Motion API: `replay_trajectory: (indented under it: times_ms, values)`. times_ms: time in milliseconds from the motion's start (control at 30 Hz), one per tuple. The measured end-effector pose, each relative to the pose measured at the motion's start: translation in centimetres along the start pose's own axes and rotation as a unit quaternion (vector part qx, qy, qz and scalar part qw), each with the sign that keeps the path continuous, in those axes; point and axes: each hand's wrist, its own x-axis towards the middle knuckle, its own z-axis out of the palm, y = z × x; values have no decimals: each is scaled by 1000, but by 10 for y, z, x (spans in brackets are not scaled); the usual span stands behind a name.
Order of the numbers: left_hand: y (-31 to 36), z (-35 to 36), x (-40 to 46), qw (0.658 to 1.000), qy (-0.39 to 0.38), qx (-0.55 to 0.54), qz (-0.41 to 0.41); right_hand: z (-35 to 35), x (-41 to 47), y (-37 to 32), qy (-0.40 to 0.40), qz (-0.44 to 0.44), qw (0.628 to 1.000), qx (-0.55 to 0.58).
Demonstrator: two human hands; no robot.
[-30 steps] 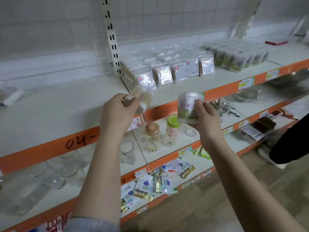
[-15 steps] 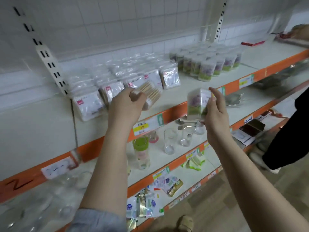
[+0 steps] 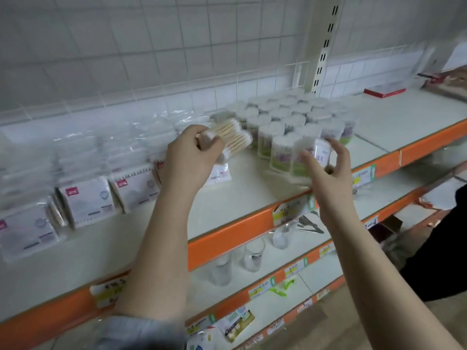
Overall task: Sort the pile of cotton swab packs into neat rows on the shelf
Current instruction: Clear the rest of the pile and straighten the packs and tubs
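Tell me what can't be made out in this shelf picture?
Head view only:
- Print on the tub by the right hand: motion blur.
- Whether that hand still grips it: blurred.
- Flat packs further back: glare and blur.
- Bottom-shelf sachets: too small, cut by the edge.

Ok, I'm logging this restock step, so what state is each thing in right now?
left hand: closed around a bundle of wooden cotton swabs, held above the shelf.
right hand: fingers spread, at a swab canister on the front of the shelf.
canister rows: upright, packed together.
flat swab packs: standing in rows.
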Motion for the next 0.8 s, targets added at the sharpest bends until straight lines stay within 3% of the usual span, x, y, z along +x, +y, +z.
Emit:
replay_trajectory:
  times_ms: [200, 467, 600, 800]
  values:
    - [16, 37, -7, 998, 51, -12, -31, -28, 49, 18, -5, -48, 999, -15]
    - [63, 107, -45, 977, 193, 7, -88, -85, 118, 26, -165, -127, 978, -32]
    - [97, 133, -67, 967, 218, 60, -120, -112, 143, 28, -225, -125, 966, -19]
    - [127, 152, -84, 958, 239, 101, -121, -131, 166, 35, -239, -140, 961, -7]
